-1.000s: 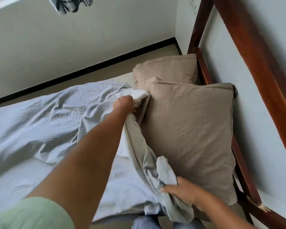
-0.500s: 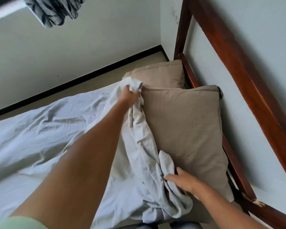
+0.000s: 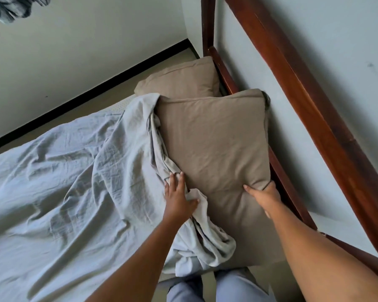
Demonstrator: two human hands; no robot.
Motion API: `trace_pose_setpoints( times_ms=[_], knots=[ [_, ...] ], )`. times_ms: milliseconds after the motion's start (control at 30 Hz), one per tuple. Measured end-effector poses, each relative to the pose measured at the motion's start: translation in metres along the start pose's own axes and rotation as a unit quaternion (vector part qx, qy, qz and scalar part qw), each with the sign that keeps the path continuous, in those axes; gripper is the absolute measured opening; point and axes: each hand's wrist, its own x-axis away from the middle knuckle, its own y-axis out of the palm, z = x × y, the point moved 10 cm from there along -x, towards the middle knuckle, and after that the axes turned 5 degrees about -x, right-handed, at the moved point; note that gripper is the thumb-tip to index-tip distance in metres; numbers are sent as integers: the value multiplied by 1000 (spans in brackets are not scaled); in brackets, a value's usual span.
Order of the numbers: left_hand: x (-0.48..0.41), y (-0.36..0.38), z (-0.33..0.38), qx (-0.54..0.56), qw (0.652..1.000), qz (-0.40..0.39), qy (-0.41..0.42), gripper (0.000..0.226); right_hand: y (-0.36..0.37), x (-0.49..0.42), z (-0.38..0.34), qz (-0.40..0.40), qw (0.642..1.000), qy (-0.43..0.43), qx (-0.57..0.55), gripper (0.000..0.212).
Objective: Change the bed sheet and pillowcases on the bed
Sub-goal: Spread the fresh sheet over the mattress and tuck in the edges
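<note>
A crumpled pale grey bed sheet [image 3: 74, 182] covers the mattress, its loose edge bunched up against the pillows. Two pillows in tan cases lean on the headboard: a near pillow [image 3: 214, 153] and a far pillow [image 3: 181, 81] behind it. My left hand [image 3: 178, 199] rests with spread fingers on the bunched sheet edge, right beside the near pillow. My right hand [image 3: 263, 194] grips the near pillow's right side, the fabric puckering under its fingers.
A dark wooden headboard frame [image 3: 297, 101] runs along the wall at the right. A bare corner of mattress [image 3: 120, 106] shows by the far pillow. Patterned cloth [image 3: 11, 5] hangs at the top left. My knees [image 3: 205, 288] touch the bed's near edge.
My left hand let go of the lifted sheet edge and came back down near the pillow. My right hand left the sheet and took hold of the near pillow.
</note>
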Motion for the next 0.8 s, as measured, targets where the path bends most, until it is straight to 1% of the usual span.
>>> trace_pose_setpoints(
  times_ms=[67, 100, 167, 300, 367, 433, 500, 567, 633, 700, 733, 800],
  knots=[
    [2, 3, -4, 9, 1000, -8, -1, 101, -2, 2, -10, 3, 999, -36, 19, 68],
    [0, 1, -7, 9, 1000, -11, -3, 102, -2, 6, -16, 9, 998, -54, 27, 58],
    [-3, -4, -10, 8, 1000, -22, -11, 104, -9, 27, -32, 34, 993, -102, 38, 46],
    [5, -9, -11, 2, 998, -63, -18, 105, -36, 96, -76, 91, 972, -214, 41, 36],
    [13, -12, -7, 25, 997, -74, -7, 105, -52, 138, -101, 131, 947, -289, 44, 31],
    [26, -17, -4, 53, 995, -89, 6, 104, -69, 190, -133, 170, 913, -366, 52, 27],
    [35, -12, -3, 58, 992, -115, 14, 104, -85, 232, -163, 188, 888, -415, 62, 26],
    [51, -10, -3, 35, 990, -131, 32, 102, -95, 273, -190, 197, 871, -441, 86, 28],
    [67, -9, 0, 30, 989, -139, 41, 98, -98, 310, -217, 203, 849, -471, 125, 25],
    [87, -12, 1, 75, 986, -143, 44, 99, -98, 351, -237, 211, 824, -502, 159, 20],
    [96, -15, 1, 120, 981, -147, 44, 100, -98, 374, -246, 221, 811, -515, 168, 19],
    [109, -15, 2, 229, 960, -159, 24, 100, -105, 412, -261, 248, 792, -530, 174, 18]
  ],
)
